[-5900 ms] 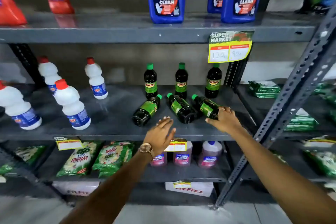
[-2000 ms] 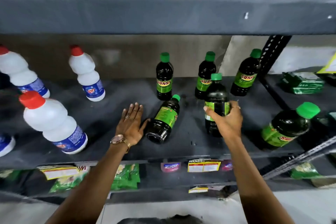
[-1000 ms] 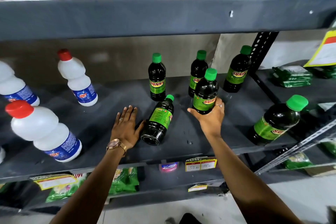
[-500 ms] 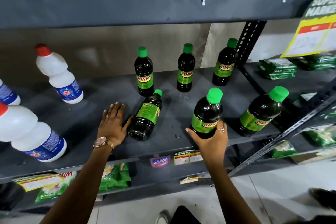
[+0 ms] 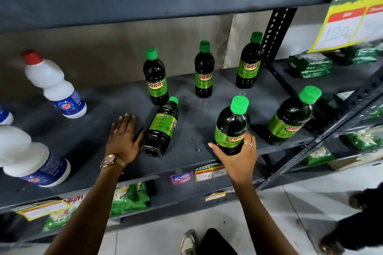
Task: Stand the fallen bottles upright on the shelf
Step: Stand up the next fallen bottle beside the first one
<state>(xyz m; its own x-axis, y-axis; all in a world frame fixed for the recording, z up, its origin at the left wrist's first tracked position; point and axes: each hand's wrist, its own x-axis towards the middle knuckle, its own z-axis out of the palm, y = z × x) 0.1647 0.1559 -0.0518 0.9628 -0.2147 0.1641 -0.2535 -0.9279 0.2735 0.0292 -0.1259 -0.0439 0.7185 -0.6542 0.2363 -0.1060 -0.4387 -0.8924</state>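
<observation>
Head view: one Sunny bottle held upright at the shelf front, one left lying.

An upright Sunny bottle (image 5: 231, 126) is gripped low on its body by the right hand (image 5: 238, 157), near the front edge of the grey shelf (image 5: 192, 130). A fallen Sunny bottle (image 5: 160, 128) is seen on its side, cap towards the back, its base touched by the thumb of the left hand (image 5: 123, 138), which is laid flat and open on the shelf. Another upright bottle (image 5: 290, 118) is placed to the right; three more (image 5: 204, 70) are lined along the back.
</observation>
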